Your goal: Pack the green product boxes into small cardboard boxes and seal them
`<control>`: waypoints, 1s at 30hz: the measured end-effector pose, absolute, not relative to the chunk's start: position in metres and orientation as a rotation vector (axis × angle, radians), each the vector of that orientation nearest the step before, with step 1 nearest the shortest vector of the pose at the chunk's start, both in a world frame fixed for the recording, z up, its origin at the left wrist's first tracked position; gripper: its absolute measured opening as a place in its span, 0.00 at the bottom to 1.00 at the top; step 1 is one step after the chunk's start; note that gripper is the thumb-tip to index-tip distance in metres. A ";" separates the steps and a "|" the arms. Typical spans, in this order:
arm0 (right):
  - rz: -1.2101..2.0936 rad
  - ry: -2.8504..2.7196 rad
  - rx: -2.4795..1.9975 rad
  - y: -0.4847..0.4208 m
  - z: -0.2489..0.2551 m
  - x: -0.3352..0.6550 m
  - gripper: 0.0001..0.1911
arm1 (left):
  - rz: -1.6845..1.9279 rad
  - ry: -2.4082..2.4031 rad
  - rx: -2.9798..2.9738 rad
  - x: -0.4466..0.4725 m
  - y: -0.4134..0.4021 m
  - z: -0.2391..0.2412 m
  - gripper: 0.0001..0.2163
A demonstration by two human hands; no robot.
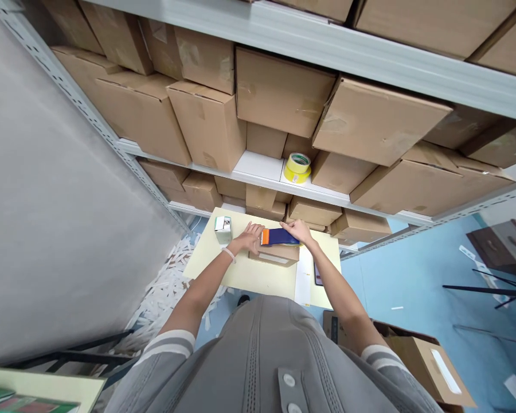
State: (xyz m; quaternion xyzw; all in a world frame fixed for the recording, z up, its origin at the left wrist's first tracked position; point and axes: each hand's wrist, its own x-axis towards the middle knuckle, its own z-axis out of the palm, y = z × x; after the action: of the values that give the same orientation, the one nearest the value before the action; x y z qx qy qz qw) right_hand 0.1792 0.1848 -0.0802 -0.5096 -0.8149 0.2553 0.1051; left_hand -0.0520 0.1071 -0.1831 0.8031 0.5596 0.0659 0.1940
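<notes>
A small cardboard box [275, 258] with a white label on its near side sits on a pale yellow table [245, 278]. My left hand [250, 238] grips the left end of this box, fingers apart, thumb towards its near side. Above the box, a blue tape dispenser [279, 236] with an orange front end lies level, the orange end pointing left close to my left fingers. My right hand [298, 231] is closed on the dispenser's right end. Its tape roll is mostly hidden, and I cannot tell whether tape touches the box.
A small white-and-green box [223, 229] stands at the table's left. Label sheets [303, 281] and a phone [317, 274] lie on the right. Yellow tape rolls [298, 167] rest on the shelf [258, 166] ahead, among stacked cartons. An open carton [430, 367] is at lower right; paper strips [167, 281] litter the floor.
</notes>
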 end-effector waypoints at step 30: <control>0.245 -2.680 -2.061 0.217 -0.117 0.314 0.33 | -0.018 1.622 2.293 -0.050 0.113 -0.184 0.55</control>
State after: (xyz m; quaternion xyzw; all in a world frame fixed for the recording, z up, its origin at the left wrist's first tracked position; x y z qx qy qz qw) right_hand 0.3138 0.2172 -0.1170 -0.6033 -0.7846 0.0718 -0.1235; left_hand -0.0498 0.1130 -0.1836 0.8051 0.5696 -0.0062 0.1655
